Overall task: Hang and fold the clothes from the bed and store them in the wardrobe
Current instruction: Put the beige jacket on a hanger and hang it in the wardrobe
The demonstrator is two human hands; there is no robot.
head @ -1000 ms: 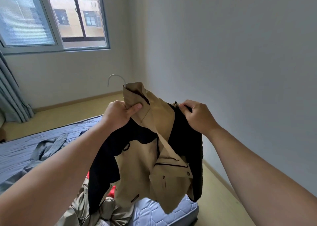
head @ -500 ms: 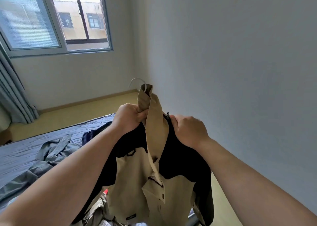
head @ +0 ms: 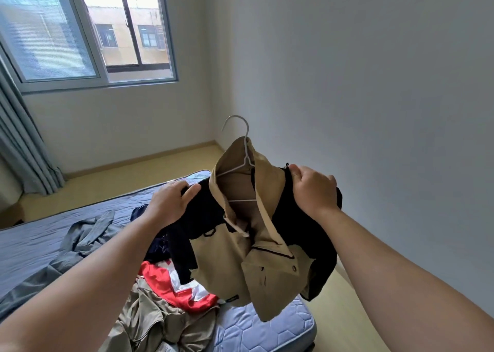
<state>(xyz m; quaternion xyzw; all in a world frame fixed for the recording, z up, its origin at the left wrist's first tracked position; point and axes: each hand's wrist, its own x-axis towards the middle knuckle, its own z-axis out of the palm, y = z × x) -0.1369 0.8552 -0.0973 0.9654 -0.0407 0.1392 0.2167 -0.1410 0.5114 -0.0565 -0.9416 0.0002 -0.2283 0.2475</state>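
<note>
- Pale walls (head: 374, 84) meet in a corner at 12 o'clock, with a window (head: 88, 30) at 10 o'clock and a bed (head: 267, 330) running from 6 to 9 o'clock.
- Fingers of the left hand (head: 171, 202) curl over one black shoulder of a tan-and-black jacket (head: 240, 266), with the thumb laid along the near side, pinching the cloth. The right hand (head: 314, 191) grips the other black shoulder, its fingers bunched together.
- Between the hands, at the centre of view, the jacket hangs on a white wire hanger (head: 242, 164) above the foot of the bed. The hook rises out of the collar toward 12 o'clock.
- Risk, as I judge it: the collar sits twisted and the front gapes, so a tug on one shoulder could slide that side off the thin wire arm. The jacket would then drop onto the pile at 6 o'clock.
- Neither hand appears to hold the hanger itself, so it could also tip.
- Count: two hands, one hanger and one jacket on it.
- Four loose garments lie on the bed, as far as I can tell:
  - a grey garment (head: 85, 234) at 8 o'clock
  - a dark navy garment (head: 157, 244)
  - a red-and-white garment (head: 171, 282)
  - a khaki garment (head: 160, 325) at 6 o'clock
- No wardrobe shows.
</note>
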